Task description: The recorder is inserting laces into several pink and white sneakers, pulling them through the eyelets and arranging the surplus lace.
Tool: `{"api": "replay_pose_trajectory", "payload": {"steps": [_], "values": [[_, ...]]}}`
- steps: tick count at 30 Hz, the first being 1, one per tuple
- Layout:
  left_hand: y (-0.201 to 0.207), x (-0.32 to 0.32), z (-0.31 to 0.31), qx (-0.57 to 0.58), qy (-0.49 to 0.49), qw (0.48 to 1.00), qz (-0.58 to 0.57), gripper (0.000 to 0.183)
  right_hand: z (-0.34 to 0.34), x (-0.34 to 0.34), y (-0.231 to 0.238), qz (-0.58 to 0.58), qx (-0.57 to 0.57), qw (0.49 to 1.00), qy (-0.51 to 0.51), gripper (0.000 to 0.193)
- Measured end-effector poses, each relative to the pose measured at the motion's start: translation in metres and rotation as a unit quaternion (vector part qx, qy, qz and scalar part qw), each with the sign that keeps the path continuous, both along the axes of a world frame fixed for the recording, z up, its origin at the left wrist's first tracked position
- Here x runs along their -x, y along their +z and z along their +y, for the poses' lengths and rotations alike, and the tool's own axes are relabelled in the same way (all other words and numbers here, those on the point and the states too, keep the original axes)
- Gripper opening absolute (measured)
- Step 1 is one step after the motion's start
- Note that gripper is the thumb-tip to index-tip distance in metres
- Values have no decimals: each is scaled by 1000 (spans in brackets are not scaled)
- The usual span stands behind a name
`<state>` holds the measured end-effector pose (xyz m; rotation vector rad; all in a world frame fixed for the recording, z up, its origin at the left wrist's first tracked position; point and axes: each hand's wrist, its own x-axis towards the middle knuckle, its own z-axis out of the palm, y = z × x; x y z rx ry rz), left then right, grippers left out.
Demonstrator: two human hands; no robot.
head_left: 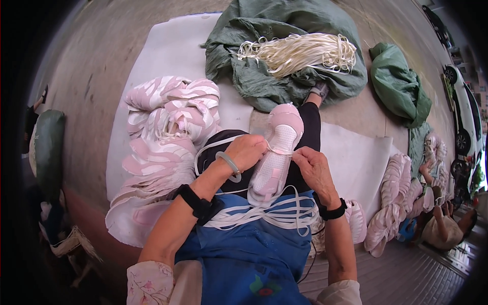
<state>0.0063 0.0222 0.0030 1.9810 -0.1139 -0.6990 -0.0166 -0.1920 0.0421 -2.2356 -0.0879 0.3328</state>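
A pink and white shoe upper (284,132) lies lengthwise across my lap, its rounded toe pointing away from me. My left hand (247,152) pinches a white shoelace (278,151) at the left edge of the upper. At the opposite edge, my right hand (311,165) has thumb and fingers closed on the same lace, which runs across the upper between both hands. A loose bundle of white laces (264,217) is spread over my blue apron (239,246), just below the upper's near end.
Stacked pink and white uppers (173,117) lie on a pale sheet (173,46) at the left. Ahead, a green sack (290,20) carries a heap of cream laces (300,53). Another green sack (399,81) stands farther right. A seated person (442,229) and more uppers (391,198) are at right.
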Motion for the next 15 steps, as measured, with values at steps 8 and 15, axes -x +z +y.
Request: {"api": "replay_pose_trajectory", "payload": {"steps": [8, 15], "values": [[-12, -1, 0, -51, -53, 984, -160, 29, 2, 3, -5, 58, -28, 997, -45, 23], [-9, -3, -8, -72, -47, 989, -121, 27, 3, 2, -4, 79, -52, 994, -58, 24]]}}
